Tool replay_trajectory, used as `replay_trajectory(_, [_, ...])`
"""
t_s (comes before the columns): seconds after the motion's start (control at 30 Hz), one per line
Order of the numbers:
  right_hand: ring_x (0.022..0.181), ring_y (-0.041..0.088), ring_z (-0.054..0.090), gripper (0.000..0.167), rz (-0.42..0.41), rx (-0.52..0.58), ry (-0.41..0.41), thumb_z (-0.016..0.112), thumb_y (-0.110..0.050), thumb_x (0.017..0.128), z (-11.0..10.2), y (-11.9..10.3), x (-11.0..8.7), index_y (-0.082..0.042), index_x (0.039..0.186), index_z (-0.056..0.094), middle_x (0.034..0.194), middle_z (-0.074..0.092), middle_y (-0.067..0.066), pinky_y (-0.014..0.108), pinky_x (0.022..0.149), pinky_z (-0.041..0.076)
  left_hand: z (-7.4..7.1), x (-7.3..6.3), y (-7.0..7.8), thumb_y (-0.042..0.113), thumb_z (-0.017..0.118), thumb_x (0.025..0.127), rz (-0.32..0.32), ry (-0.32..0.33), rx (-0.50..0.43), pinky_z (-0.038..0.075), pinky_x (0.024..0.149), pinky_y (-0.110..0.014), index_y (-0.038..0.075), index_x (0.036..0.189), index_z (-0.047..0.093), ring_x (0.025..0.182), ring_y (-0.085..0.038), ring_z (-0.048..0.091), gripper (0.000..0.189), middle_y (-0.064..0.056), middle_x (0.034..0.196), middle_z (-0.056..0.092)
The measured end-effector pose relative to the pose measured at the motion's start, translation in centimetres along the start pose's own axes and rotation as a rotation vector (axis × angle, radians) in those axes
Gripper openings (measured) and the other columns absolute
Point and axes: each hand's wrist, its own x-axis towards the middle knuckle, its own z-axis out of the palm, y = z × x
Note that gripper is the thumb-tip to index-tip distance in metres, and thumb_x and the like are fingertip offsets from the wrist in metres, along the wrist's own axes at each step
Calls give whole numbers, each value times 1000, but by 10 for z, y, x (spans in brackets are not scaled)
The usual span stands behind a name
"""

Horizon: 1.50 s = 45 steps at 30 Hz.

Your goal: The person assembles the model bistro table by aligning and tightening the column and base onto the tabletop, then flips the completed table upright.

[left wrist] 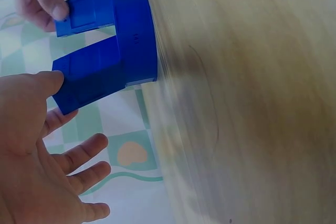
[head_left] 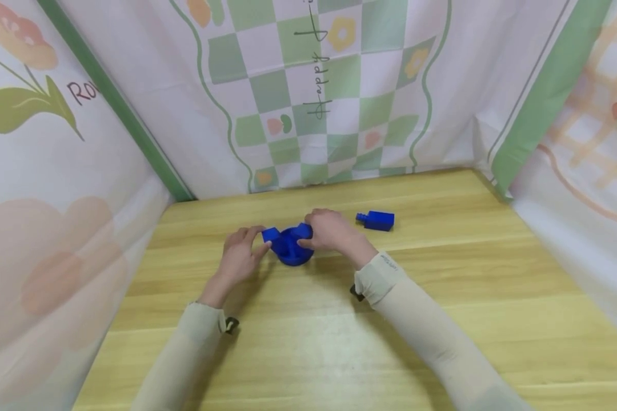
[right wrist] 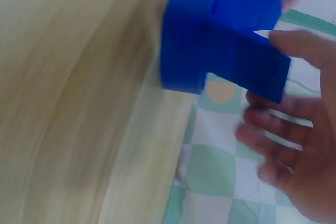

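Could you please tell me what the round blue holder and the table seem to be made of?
Round blue holder: probably plastic, smooth, judging by its uniform colour. Table: wood or wood-look laminate, lightly glossy, given grain and pale sheen.

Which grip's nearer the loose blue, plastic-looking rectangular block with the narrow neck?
Right. In the head view, the right grip is close, just left of the necked block; the left grip is farther left, across the round blue plastic-looking dish.
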Motion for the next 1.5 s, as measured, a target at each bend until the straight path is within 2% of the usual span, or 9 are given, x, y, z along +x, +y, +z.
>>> replay_trajectory(0.13, [124, 31, 60, 60, -38, 79, -40, 71, -29, 88, 0, 2, -5, -15, 143, 53, 138, 61, 12, 46, 104, 50, 1, 0, 0, 45, 51, 102, 8, 12, 6, 28, 116, -55, 14, 144, 49, 131, -40, 48, 52, -20, 139, 54])
replay_trajectory(0.2, [116, 29, 64, 55, -46, 85, -26, 71, -27, 88, -1, 4, -6, -16, 139, 56, 130, 66, 11, 45, 100, 52, 1, -1, 0, 45, 51, 103, 16, 21, 10, 28, 115, -56, 14, 144, 49, 130, -40, 49, 51, -20, 138, 55])
replay_trajectory(0.33, [94, 24, 67, 44, -20, 46, 6, 74, -42, 87, -1, 7, -7, -11, 117, 65, 105, 71, 6, 42, 85, 55, 2, 0, 0, 44, 51, 103, 16, 25, 8, 28, 115, -56, 14, 144, 49, 130, -40, 49, 51, -20, 138, 55])
replay_trajectory(0.43, [100, 25, 67, 50, -20, 46, -16, 75, -46, 85, -2, 7, -9, -13, 122, 64, 113, 69, 6, 42, 89, 55, 1, 0, 0, 44, 52, 102, 13, 24, 11, 29, 115, -55, 14, 144, 49, 130, -40, 49, 51, -21, 138, 55])
replay_trajectory(0.6, [106, 24, 65, 56, -91, 71, -32, 76, -26, 85, -4, 8, -12, -20, 138, 57, 122, 67, 8, 44, 92, 55, 1, 0, 1, 44, 52, 102, 9, 24, 0, 28, 115, -56, 14, 144, 49, 131, -41, 48, 51, -21, 139, 54])
replay_trajectory(0.8, [90, 20, 65, 41, -100, 21, -1, 78, -36, 86, -4, 8, -12, -14, 118, 67, 103, 70, 6, 40, 79, 56, 1, 1, 0, 45, 51, 103, -2, 16, 0, 27, 116, -56, 14, 144, 48, 131, -41, 48, 52, -20, 139, 54])
replay_trajectory(1.07, [111, 22, 67, 51, -160, 19, 8, 75, -35, 89, -4, 3, -13, -18, 134, 62, 126, 68, 5, 42, 96, 54, 1, 2, -1, 47, 49, 103, -10, 21, 4, 29, 115, -54, 15, 143, 49, 128, -40, 49, 52, -19, 135, 56])
replay_trajectory(1.37, [97, 17, 69, 49, -130, 7, 27, 78, -39, 85, -3, 5, -8, -22, 130, 67, 110, 74, 1, 41, 87, 57, -6, 6, -6, 41, 53, 103, -8, -60, -170, 37, 111, -58, 10, 143, 48, 126, -40, 50, 52, -21, 134, 56])
replay_trajectory(1.5, [97, 17, 69, 49, -120, 12, 18, 78, -38, 85, -3, 4, -9, -23, 130, 67, 109, 74, 0, 41, 87, 57, -6, 8, -9, 36, 53, 103, 13, -68, -182, 35, 112, -58, 9, 144, 48, 128, -40, 50, 49, -22, 135, 55])
